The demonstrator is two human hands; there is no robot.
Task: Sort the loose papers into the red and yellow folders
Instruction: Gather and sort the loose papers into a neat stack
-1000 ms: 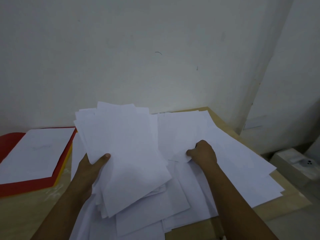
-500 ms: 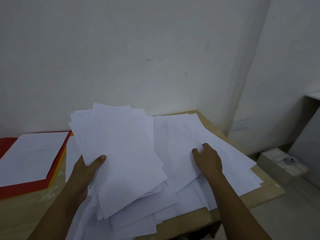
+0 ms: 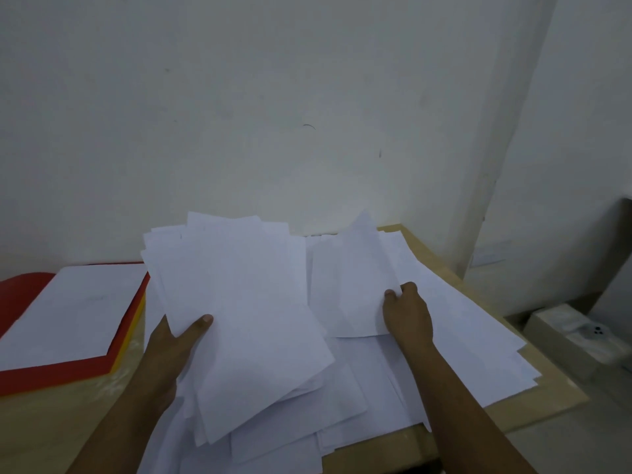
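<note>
Left hand (image 3: 171,350) has a fanned stack (image 3: 239,309) of white sheets, thumb pressed on top near its lower left corner and the fingers tucked underneath — clamped on it, the stack tilted up off the table (image 3: 51,432). Right hand (image 3: 407,313) is over on the other side, thumb and fingertips pinched together on the right edge of a single sheet (image 3: 349,289), and that sheet is lifting, its far corner standing up against the wall (image 3: 273,114). Under both hands lies the loose pile (image 3: 455,336), white pages spread every which way across the middle and right of the table, some hanging past the front edge, some reaching close to the right edge. Over by the left edge sits the red folder (image 3: 51,371) — lying flat, with a neat white batch (image 3: 68,313) resting on it. Peeking out just beneath its right edge is a thin strip of the yellow folder (image 3: 131,335), so the red one lies on top of the yellow. The held stack overlaps the near corner of those folders in this view; whether it touches them, I cannot tell.
</note>
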